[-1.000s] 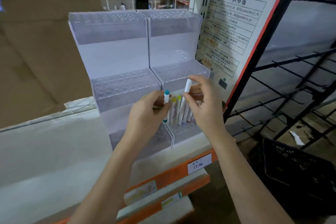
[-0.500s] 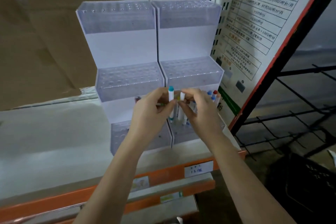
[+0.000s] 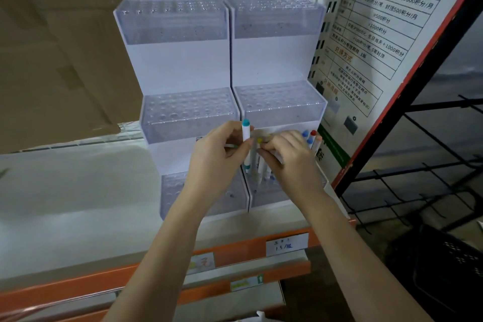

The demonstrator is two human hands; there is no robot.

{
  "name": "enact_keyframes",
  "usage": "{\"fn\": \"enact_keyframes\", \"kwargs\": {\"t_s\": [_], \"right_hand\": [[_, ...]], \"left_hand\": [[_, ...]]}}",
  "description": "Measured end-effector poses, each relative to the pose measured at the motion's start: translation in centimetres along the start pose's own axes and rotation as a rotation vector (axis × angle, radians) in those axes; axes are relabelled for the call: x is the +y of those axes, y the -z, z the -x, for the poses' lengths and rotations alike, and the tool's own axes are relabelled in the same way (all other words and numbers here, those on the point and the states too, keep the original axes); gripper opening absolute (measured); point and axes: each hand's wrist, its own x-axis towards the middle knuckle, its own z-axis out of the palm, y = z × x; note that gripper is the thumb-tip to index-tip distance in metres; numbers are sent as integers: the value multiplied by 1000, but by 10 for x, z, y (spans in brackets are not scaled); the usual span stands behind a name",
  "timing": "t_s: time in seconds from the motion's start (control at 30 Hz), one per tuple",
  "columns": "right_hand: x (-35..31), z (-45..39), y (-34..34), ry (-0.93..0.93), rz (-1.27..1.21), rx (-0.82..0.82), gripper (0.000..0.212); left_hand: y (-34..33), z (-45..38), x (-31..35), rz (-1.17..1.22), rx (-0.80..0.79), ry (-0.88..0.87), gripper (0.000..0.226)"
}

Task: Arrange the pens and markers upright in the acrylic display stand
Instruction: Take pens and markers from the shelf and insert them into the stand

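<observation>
Two clear acrylic display stands [image 3: 277, 102] with three stepped tiers of holes stand side by side on a shelf. My left hand [image 3: 217, 157] grips a white marker with a teal cap [image 3: 245, 129], held upright in front of the seam between the stands. My right hand [image 3: 287, 157] pinches a white marker with a yellow cap [image 3: 259, 142] among several markers standing in the right stand's bottom tier. Blue and red capped markers [image 3: 309, 137] stand upright behind my right hand. The upper and middle tiers hold nothing.
The white shelf [image 3: 78, 191] has an orange front rail with price labels [image 3: 286, 244]. Brown cardboard [image 3: 60, 60] leans at the left. A printed sign board [image 3: 379, 34] stands to the right, beside black wire racking [image 3: 431, 165] and a dark crate [image 3: 449, 264] on the floor.
My right hand has come down from chest height and lowered its marker into the right bottom tier. My left hand kept the teal-capped marker upright. The view shifted closer and leftward.
</observation>
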Motion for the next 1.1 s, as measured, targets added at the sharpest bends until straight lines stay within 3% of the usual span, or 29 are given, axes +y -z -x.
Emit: {"fn": "enact_keyframes", "kwargs": {"t_s": [0.2,0.37,0.63,0.8,1.1], "right_hand": [[-6,-8,11,16,-15,-1,15],[-34,-22,34,-240,-426,3,17],[-42,-28,30,-246,-401,-48,17],[-39,-29,27,-281,-427,32,15],[-36,-19,10,-254,-327,92,11]], "left_hand": [[1,-2,-1,-18,-4,-13,15],[-3,-3,-1,-86,-8,-95,11],[-8,-4,-6,-173,-27,-170,13],[-1,5,-15,-195,-30,-217,18],[3,24,-54,-588,-169,-443,31]]}}
